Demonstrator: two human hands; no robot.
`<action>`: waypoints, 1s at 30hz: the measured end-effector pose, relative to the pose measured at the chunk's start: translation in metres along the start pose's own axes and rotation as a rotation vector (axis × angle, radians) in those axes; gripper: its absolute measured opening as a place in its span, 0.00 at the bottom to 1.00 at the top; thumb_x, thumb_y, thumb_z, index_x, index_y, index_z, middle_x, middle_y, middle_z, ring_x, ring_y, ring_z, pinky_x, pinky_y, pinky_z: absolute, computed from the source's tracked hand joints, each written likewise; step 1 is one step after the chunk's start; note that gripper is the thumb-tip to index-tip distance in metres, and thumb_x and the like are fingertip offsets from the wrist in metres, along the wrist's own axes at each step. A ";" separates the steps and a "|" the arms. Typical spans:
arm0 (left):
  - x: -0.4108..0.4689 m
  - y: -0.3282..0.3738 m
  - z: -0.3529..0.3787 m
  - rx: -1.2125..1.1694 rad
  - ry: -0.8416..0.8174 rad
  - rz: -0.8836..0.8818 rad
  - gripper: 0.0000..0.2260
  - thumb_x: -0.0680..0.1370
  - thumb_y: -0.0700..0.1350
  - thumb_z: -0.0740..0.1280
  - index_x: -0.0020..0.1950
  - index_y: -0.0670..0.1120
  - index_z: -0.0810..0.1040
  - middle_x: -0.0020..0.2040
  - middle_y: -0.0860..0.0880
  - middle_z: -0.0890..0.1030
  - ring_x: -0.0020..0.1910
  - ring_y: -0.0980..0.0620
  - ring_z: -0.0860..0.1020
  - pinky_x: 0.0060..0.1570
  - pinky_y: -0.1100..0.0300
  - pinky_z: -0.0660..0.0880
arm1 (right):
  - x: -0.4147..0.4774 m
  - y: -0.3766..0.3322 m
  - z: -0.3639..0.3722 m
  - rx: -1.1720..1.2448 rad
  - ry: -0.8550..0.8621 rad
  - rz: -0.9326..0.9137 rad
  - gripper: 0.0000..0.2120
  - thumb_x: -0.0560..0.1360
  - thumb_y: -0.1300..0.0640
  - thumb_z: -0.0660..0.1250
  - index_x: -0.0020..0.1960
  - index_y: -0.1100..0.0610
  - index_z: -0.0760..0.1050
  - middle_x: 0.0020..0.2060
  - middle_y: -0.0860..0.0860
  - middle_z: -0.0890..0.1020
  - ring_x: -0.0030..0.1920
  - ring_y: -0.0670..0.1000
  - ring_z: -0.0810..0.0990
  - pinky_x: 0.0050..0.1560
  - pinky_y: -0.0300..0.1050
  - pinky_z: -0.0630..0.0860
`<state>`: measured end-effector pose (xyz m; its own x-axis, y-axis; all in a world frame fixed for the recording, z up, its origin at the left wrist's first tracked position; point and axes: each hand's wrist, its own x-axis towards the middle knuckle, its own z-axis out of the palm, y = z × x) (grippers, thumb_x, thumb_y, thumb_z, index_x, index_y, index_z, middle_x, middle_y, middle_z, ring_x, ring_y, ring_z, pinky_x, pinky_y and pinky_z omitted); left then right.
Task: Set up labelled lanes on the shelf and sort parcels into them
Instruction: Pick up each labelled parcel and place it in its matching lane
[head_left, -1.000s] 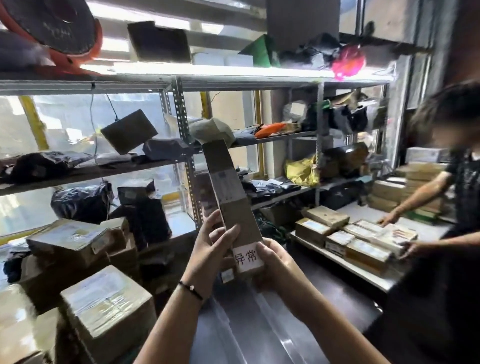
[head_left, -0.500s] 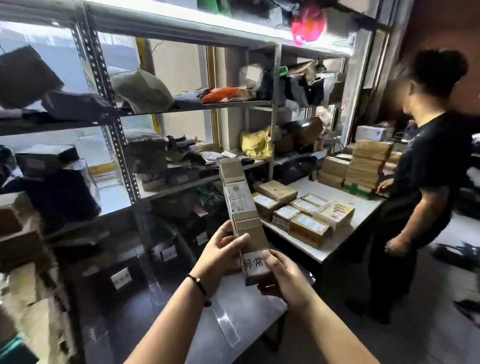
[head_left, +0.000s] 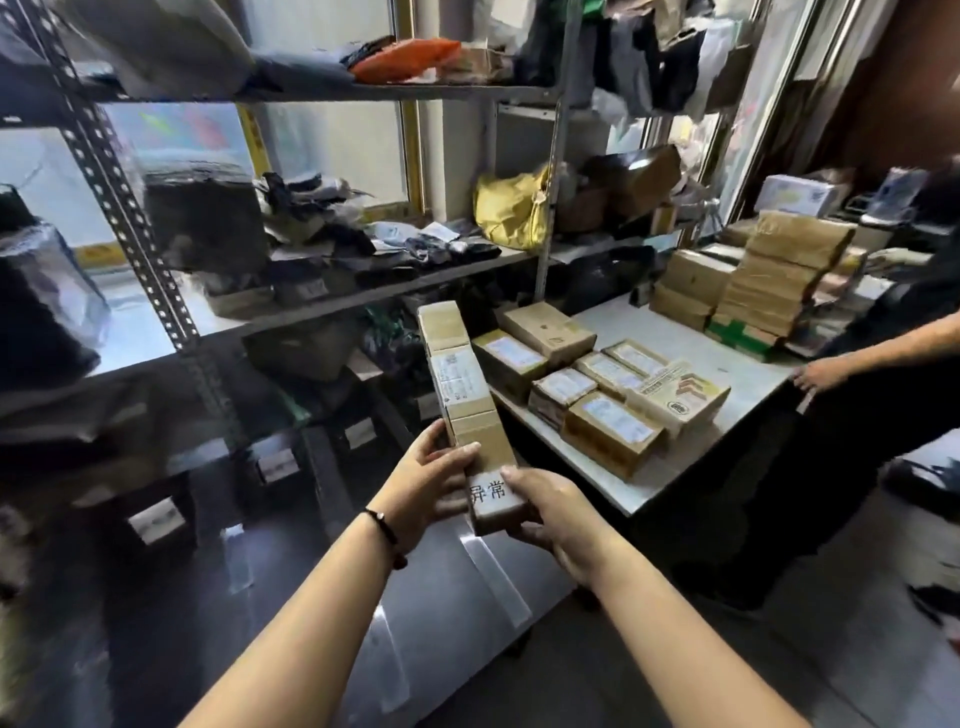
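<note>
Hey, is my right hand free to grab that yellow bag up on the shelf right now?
Probably not yet. The right hand and left hand both grip the long box, and the yellow bag sits farther back, behind the shelf post.

Daylit windows (head_left: 332, 150) glow behind metal shelving (head_left: 130, 218); dark floor (head_left: 857, 649) below.
</note>
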<state>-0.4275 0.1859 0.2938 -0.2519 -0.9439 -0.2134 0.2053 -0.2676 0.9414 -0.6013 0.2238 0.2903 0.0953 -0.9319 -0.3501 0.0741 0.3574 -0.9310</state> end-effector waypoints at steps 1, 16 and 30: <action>0.018 -0.004 0.000 -0.015 0.003 -0.013 0.18 0.77 0.42 0.70 0.64 0.57 0.75 0.55 0.49 0.85 0.48 0.49 0.85 0.39 0.54 0.82 | 0.019 -0.001 -0.008 0.007 -0.004 0.017 0.09 0.81 0.53 0.66 0.55 0.57 0.81 0.45 0.50 0.85 0.44 0.45 0.83 0.40 0.37 0.79; 0.235 -0.046 0.013 -0.149 0.130 -0.293 0.30 0.77 0.42 0.72 0.75 0.54 0.63 0.56 0.47 0.85 0.55 0.43 0.84 0.58 0.41 0.79 | 0.231 -0.016 -0.115 -0.024 -0.151 0.341 0.07 0.81 0.57 0.65 0.57 0.56 0.79 0.35 0.46 0.84 0.31 0.40 0.79 0.31 0.34 0.70; 0.408 -0.107 0.006 -0.028 0.543 -0.456 0.20 0.81 0.42 0.67 0.71 0.49 0.67 0.57 0.45 0.81 0.48 0.47 0.82 0.47 0.53 0.81 | 0.445 0.022 -0.158 -0.014 -0.304 0.702 0.07 0.81 0.57 0.65 0.58 0.54 0.79 0.50 0.52 0.83 0.47 0.50 0.78 0.51 0.46 0.75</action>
<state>-0.5583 -0.1690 0.1075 0.1874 -0.6976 -0.6915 0.2174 -0.6571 0.7218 -0.7140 -0.1925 0.0980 0.3843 -0.4278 -0.8181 -0.1170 0.8565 -0.5028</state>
